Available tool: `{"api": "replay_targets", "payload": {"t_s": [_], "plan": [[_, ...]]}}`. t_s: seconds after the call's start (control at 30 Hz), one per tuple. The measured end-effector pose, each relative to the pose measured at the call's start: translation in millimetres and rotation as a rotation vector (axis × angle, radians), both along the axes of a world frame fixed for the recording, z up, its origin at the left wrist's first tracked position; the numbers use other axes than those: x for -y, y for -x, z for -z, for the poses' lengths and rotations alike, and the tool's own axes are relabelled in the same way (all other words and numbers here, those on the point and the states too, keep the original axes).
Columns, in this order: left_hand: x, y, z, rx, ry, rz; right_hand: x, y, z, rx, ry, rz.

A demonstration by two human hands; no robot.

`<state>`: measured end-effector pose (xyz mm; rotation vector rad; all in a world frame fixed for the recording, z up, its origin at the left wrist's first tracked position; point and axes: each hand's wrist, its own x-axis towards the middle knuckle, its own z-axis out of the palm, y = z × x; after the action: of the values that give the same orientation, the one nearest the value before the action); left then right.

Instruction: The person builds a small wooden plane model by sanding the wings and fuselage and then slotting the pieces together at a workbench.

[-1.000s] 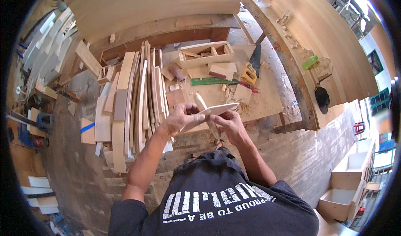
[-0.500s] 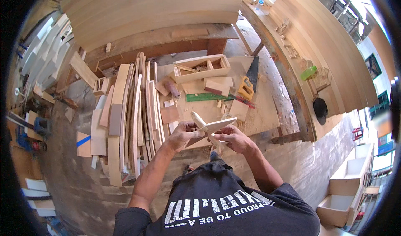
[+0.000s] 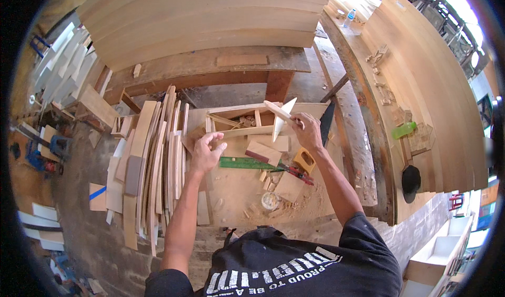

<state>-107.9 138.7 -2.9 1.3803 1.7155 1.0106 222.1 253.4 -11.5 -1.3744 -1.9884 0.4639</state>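
My right hand (image 3: 307, 130) is closed on one end of a pale wooden toy airplane (image 3: 283, 119), a slim body crossed by a long pointed wing. It holds the airplane up over the right end of a shallow wooden box (image 3: 239, 132). My left hand (image 3: 206, 153) is open and holds nothing, with its fingers apart beside the near left corner of that box. Between the hands and nearer to me lie a wood block (image 3: 263, 153), a green ruler (image 3: 243, 162) and a red-handled tool (image 3: 299, 175). Below my right hand is a handsaw's yellow handle (image 3: 304, 160).
Long boards (image 3: 152, 165) are stacked at the left. A small round tub (image 3: 270, 201) sits among wood scraps on the near part of the work board (image 3: 321, 202). At the right, a bench carries a green bottle (image 3: 404, 130) and a black cap (image 3: 411, 183).
My left hand has let go of the airplane and moved left and forward. My right hand has carried the airplane forward over the box. The tub now shows.
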Motion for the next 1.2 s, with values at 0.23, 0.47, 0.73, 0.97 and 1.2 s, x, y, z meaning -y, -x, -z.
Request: {"api": "replay_targets", "payload": {"t_s": [0.23,0.47,0.73,0.97,1.2], "plan": [[5.9,-28.3,35.7,-0.24,-0.085,0.018,-92.1,4.2,58.6,0.044,-0.177,-0.194],[15.3,-26.8,52.7,-0.287,-0.06,-0.027,-110.3,7.4,72.1,0.095,-0.21,-0.244],[17.3,-27.8,55.5,-0.289,-0.044,-0.032,-78.3,23.9,71.1,0.179,-0.256,0.06],[18.7,-32.4,59.9,-0.251,-0.029,0.006,-35.4,40.1,69.0,0.261,-0.032,0.264],[17.9,-27.4,62.9,-0.198,-0.029,0.056,-14.3,52.8,65.6,0.338,-0.062,0.415]]}}
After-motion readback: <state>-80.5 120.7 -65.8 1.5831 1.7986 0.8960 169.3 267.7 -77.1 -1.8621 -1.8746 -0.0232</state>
